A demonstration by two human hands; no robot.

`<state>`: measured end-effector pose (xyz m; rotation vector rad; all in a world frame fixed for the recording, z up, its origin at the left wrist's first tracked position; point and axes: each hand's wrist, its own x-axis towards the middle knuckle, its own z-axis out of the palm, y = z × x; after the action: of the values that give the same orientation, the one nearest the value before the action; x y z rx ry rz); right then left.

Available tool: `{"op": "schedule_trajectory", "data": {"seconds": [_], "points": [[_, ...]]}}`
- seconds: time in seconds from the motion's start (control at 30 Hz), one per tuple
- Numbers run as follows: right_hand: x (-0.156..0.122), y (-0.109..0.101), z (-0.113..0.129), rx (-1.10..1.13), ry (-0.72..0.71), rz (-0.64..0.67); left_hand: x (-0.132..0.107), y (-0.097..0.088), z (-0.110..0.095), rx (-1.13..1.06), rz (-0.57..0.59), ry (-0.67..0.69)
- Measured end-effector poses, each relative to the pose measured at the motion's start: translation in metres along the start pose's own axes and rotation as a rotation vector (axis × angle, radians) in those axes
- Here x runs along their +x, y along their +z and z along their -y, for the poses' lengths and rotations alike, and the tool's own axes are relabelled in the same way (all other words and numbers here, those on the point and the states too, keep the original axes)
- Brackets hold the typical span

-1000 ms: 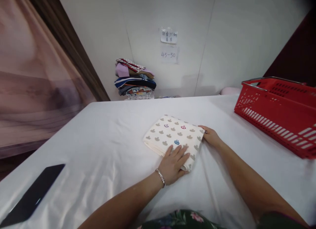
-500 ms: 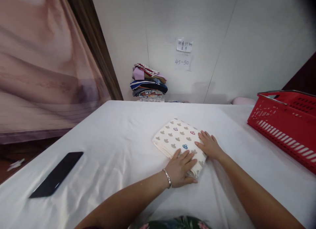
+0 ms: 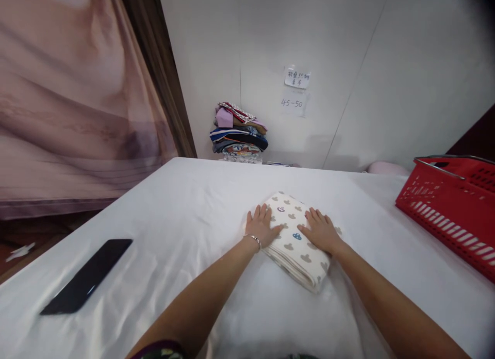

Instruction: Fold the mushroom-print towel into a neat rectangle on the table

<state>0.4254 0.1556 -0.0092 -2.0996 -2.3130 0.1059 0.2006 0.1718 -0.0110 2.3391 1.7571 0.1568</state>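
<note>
A folded cream cloth (image 3: 297,248) printed with small grey shapes and a few coloured ones lies on the white table (image 3: 185,214). My left hand (image 3: 260,225), with a thin bracelet at the wrist, lies flat with fingers spread on the cloth's left edge. Flat on the right half of the cloth rests my right hand (image 3: 319,231), fingers stretched out. Neither hand grips anything.
A black phone (image 3: 87,276) lies near the table's left front edge. A red plastic basket (image 3: 448,204) stands at the right. A stack of folded clothes (image 3: 238,134) sits against the far wall under two paper notes (image 3: 296,78). A pink curtain (image 3: 73,101) hangs at left.
My left hand moved from the cloth's near corner to its left edge. My right hand slid from the right edge onto the top. The view shifted left.
</note>
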Motion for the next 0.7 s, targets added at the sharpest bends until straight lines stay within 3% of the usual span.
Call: {"op": "schedule_trajectory", "data": {"seconds": [0.13, 0.27, 0.47, 0.57, 0.7], "points": [[0.007, -0.009, 0.002, 0.005, 0.02, 0.064, 0.0, 0.005, -0.001, 0.005, -0.007, 0.012], [0.039, -0.023, 0.023, 0.053, -0.071, 0.037, 0.001, 0.006, -0.002, 0.009, -0.027, 0.014], [0.084, -0.002, 0.042, 0.088, -0.16, 0.031, -0.001, 0.007, 0.0, 0.001, -0.046, 0.02], [0.087, 0.007, 0.04, 0.102, -0.182, -0.008, 0.0, 0.009, -0.001, -0.014, -0.048, 0.016], [0.085, 0.0, 0.032, 0.218, -0.158, 0.034, 0.002, 0.004, -0.002, -0.068, -0.025, 0.017]]}}
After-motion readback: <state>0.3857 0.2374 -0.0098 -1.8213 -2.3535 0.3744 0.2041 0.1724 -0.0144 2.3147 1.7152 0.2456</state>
